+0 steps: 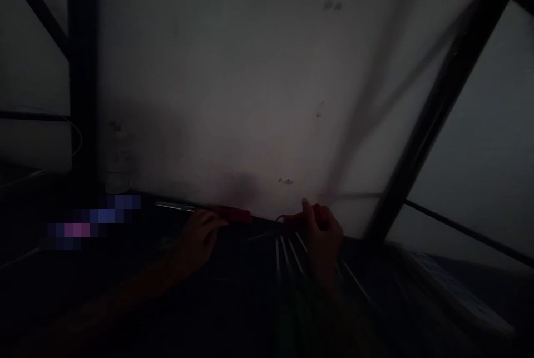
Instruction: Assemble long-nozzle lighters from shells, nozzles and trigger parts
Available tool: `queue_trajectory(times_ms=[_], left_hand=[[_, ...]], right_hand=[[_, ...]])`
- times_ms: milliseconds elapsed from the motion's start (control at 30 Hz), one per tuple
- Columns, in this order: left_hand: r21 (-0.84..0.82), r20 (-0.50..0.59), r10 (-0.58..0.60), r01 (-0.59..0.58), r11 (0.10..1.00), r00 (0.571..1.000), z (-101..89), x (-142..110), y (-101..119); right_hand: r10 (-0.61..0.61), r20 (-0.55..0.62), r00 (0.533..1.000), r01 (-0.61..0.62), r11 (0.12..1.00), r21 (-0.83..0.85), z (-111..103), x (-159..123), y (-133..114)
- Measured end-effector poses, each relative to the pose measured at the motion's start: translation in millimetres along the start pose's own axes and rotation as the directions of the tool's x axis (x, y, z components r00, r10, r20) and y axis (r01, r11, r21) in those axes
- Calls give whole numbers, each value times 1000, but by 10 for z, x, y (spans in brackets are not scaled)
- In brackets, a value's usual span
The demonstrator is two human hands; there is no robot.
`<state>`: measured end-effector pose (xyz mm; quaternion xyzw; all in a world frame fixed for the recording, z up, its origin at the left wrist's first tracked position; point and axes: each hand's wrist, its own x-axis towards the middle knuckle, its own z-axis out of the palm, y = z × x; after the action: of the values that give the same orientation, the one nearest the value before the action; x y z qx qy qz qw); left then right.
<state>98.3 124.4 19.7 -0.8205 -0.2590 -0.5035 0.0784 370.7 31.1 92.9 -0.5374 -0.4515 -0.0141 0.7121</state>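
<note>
The scene is very dark. My left hand [200,233] rests on a dark surface, fingers curled around the end of a red-handled tool [236,214] that lies against the foot of a pale wall. My right hand [321,230] is closed around another red object [292,218], its thumb raised. Several thin pale rods [287,255] lie on the surface just in front of my right hand. What the red things are exactly I cannot make out.
A pale wall [258,85] fills most of the view. Dark metal frame posts stand at the left [81,69] and slant at the right [442,97]. A clear bottle [119,158] stands by the left post. A metal strip [175,206] lies along the wall.
</note>
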Motion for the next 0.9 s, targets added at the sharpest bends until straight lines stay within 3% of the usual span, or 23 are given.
queue_trajectory(times_ms=[133,267,367,467,667,800,900], left_hand=[[-19,39,11,-10,1000,999,94,-78,-67],[-17,88,-12,13,1000,996,167,-136,-151],[-6,135,-38,39,999,990,178,-150,-194],[5,172,-63,63,998,983,175,-149,-209],[-15,249,-73,79,997,966,145,-160,-72],[-25,310,-66,78,997,948,112,-180,90],[15,358,-77,77,997,931,103,-144,53]], right_hand=[[-140,-82,987,130,984,-121,-84,2,-41],[-341,-77,937,319,924,-212,-76,-14,-7],[-450,65,891,453,865,-214,-41,-86,12],[-500,293,815,559,811,-171,3,-210,-14],[-370,741,560,638,763,-102,110,-372,-146],[-183,878,443,617,773,-150,147,-379,-130],[-31,924,380,578,788,-211,147,-372,-58]])
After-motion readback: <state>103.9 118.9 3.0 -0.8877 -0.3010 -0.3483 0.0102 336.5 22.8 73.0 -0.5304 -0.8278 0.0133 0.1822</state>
